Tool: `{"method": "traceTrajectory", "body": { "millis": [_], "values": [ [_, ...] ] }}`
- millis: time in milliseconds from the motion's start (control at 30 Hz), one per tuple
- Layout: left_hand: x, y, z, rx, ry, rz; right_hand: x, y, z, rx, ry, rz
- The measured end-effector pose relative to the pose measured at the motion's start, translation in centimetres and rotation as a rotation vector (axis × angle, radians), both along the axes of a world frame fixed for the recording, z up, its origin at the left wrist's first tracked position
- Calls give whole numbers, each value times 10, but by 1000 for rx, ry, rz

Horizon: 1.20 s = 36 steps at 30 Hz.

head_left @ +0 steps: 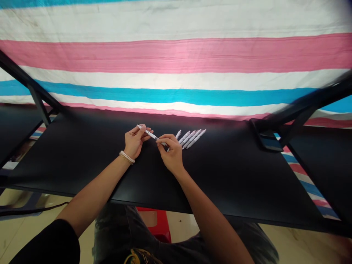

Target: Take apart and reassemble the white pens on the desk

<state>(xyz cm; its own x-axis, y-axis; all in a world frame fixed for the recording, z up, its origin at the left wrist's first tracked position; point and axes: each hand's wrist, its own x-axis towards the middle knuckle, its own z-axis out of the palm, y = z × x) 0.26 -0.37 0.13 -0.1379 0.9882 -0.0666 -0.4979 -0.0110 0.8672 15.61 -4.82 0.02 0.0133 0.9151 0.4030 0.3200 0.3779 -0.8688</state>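
Near the centre of the frame, a white pen (151, 135) slants lengthwise from upper left to lower right, the left hand (134, 141), half open, holding its upper-left end, the right hand (173, 152), fingers curled, pinching its lower-right part.

A white pen (151, 134) is being held slantwise; right of it, other pens (191, 139) are lying side by side, slanting oppositely.
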Motion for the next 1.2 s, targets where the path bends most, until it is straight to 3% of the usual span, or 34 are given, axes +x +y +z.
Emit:
{"method": "traceTrajectory", "body": {
  "millis": [133,233,333,467,633,767,933,1200],
  "values": [
    [2,-2,2,17,-8,-29,-1,0,-1,-69,61,42],
    [2,-2,2,14,-1,-33,-1,-2,1,20,-46,33],
    [-1,1,1,2,-23,9,2,-3,4,118,-149,-30],
    [-8,7,-1,-31,-75,93,6,-2,6,124,-229,-75],
    [-19,14,2,-80,-222,151,8,-2,11,146,-209,-125],
    [-19,13,9,-184,-361,62,5,-7,14,174,-195,-75],
    [-12,7,14,-266,-361,-55,-1,-12,13,199,-221,-24],
    [-10,7,7,-141,-201,-26,1,-10,11,209,-232,-38]
  ]
}}
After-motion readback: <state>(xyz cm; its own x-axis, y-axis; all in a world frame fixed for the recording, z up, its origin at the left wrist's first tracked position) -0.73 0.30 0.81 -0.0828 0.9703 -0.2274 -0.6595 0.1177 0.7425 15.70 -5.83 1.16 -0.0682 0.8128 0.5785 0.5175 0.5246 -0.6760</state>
